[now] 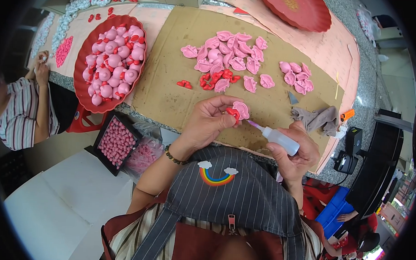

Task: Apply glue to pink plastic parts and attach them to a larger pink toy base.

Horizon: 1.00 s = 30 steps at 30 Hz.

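My left hand (pixel 204 123) pinches a small pink plastic shell half (pixel 241 109) together with a red bow-like piece (pixel 233 113), held over the front of the cardboard. In my right hand (pixel 301 150) is a translucent squeeze bottle (pixel 283 142). Its thin purple-tinted nozzle points left, close to the pink and red pieces; whether it touches them I cannot tell. Beyond my hands lies a heap of pink shell halves (pixel 238 63), with red pieces (pixel 207 81) at its near side. A smaller cluster of pink parts (pixel 300 79) sits to the right.
A red scalloped dish (pixel 78 63) full of pink and red parts stands at left; another red dish (pixel 308 13) is at far right. A grey cloth (pixel 316 120) and orange object (pixel 347 114) lie right. A black tray (pixel 133 132) sits below left, near a co-worker (pixel 23 110).
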Tool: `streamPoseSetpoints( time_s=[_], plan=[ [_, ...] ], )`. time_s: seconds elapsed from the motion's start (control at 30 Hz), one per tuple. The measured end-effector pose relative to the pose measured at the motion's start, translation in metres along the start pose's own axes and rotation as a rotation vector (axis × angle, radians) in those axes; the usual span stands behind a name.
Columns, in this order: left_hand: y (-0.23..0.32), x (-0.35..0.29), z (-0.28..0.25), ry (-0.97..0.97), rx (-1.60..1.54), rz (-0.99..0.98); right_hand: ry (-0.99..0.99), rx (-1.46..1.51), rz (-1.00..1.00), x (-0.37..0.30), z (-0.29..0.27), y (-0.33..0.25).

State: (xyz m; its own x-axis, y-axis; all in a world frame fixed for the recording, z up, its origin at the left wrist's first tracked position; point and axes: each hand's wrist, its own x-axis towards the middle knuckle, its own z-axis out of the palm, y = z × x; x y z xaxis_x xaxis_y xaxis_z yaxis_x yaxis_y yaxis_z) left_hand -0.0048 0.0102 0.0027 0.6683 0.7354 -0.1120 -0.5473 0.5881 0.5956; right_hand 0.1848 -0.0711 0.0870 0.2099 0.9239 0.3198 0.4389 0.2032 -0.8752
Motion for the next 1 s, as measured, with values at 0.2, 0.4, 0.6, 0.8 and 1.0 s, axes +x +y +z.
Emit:
streamPoseSetpoints(
  time_s=[0.2,0.4,0.6,0.8,1.0],
  plan=[
    [-0.0002,0.0008,0.0026,0.003,0.050,-0.008,0.004,0.035,-0.022,0.0025,-0.0023,-0.0028],
    [-0.0002,0.0007,0.0035,0.011,0.117,-0.016,-0.013,0.015,-0.072,0.0053,0.0024,-0.0052],
    [-0.0005,-0.0001,0.0030,0.017,0.133,-0.018,-0.035,-0.019,-0.079,0.0059,0.0032,-0.0056],
    [0.0007,-0.0001,0.0040,0.019,0.138,-0.030,-0.021,0.021,-0.068,0.0044,0.0016,-0.0053],
    [0.0022,0.0005,0.0049,-0.005,0.161,-0.040,-0.014,-0.003,-0.150,0.0080,-0.0002,0.0020]
  ],
)
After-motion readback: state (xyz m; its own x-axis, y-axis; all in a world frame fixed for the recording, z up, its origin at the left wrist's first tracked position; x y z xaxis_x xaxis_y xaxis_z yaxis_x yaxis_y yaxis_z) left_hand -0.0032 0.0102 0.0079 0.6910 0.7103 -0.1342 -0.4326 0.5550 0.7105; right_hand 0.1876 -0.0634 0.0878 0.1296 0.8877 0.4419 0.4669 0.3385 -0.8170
